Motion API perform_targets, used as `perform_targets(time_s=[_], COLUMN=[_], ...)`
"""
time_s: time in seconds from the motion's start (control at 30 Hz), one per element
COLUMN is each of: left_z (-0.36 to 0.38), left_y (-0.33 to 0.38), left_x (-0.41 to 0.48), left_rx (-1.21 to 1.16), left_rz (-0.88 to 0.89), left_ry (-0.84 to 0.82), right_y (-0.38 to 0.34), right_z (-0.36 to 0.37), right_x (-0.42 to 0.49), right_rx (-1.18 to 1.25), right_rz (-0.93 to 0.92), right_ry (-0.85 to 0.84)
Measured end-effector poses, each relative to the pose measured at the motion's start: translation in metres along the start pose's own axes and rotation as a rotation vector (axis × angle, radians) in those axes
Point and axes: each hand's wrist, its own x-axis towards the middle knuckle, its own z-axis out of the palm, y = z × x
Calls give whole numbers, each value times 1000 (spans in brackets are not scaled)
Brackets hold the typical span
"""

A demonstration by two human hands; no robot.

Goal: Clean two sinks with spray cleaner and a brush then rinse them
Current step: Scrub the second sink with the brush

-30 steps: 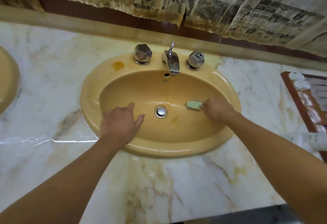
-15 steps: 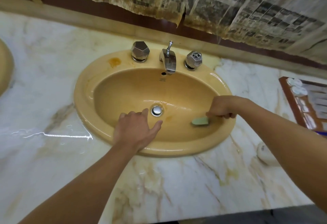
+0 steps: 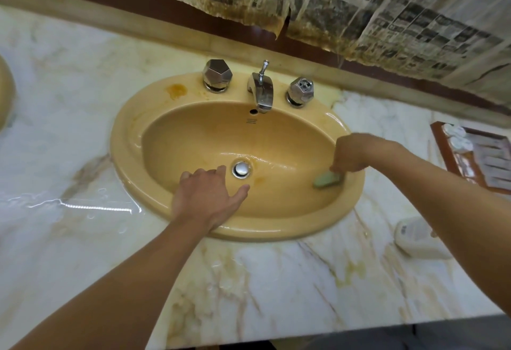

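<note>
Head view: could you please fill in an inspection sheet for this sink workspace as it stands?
Surface: marble countertop, wet sheen at its left, yellowish marks in front.
Job's things: yellow sink, basin wet, orange stain on its rim; green brush against the basin's right wall; second sink just showing at the left edge.
Clutter: white container lying at the right; wooden tray holding small white items.
Hands: left hand rests open on the basin's near slope beside the drain stopper; right hand grips the brush.
Cables: nothing seen.
Surroundings: stained newspaper hanging on the wall; faucet shows no running water.
</note>
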Motion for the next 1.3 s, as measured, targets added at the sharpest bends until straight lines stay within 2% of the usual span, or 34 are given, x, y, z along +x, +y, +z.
perform_targets(time_s=[0.07, 0.1, 0.17, 0.2, 0.3, 0.33, 0.4, 0.43, 0.53, 0.57, 0.67, 0.77, 0.87, 0.97, 1.0, 1.07, 1.1, 1.17, 1.2, 1.27, 1.3], left_z=[3, 5, 9, 9, 9, 10, 11, 11, 7, 8, 14, 23, 26, 25, 26, 25, 24, 25, 25, 27, 27], left_y=[-1, -2, -3, -4, -3, -3, -4, -4, -3, -3, -6, -9, -10, -9, -9, -10, -9, -9, -9, -10, -10], left_x=[2, 3, 5, 5, 4, 5, 5, 4, -1, -2, 1, 6, 8, 7, 7, 7, 6, 6, 5, 6, 6], left_rx=[4, 8, 13, 13, 4, 1, 2, -1, -34, -60, -114, -139, -150, -161, -163, -167, -171, -181, -185, -186, -186], left_rz=[7, 9, 11, 12, 11, 12, 15, 15, 8, 10, 26, 35, 38, 34, 32, 28, 26, 20, 18, 19, 21], left_ry=[12, 21, 35, 38, 40, 45, 66, 72, 114, 139, 217, 243, 269, 277, 279, 281, 283, 294, 301, 318, 326], right_y=[4, 4, 2, 3, 13, 14, 9, 8, 10, 11, 9, 8, 0, -11, -16, -23, -25, -26, -26, -27, -26], right_z=[-4, -4, -6, -4, -3, -4, -7, -8, -12, -10, -1, 11, 23, 20, 18, 16, 15, 11, 10, 8, 8], right_x=[-2, -5, -10, -10, -6, -7, -13, -15, -16, -14, -14, -13, -11, -12, -13, -12, -12, -11, -10, -9, -7], right_rx=[-22, -18, 23, 42, 59, 90, 170, 199, 169, 173, 344, 339, 429, 241, 264, 356, 341, 236, 244, 357, 378], right_rz=[30, 29, 38, 57, 95, 96, 104, 136, 201, 177, 126, 92, 63, 102, 70, 0, 4, 62, 59, -3, -5], right_ry=[145, 133, -50, -86, 79, 38, -202, -264, -93, -87, -293, -166, -285, -47, -82, -264, -261, -102, -115, -356, -414])
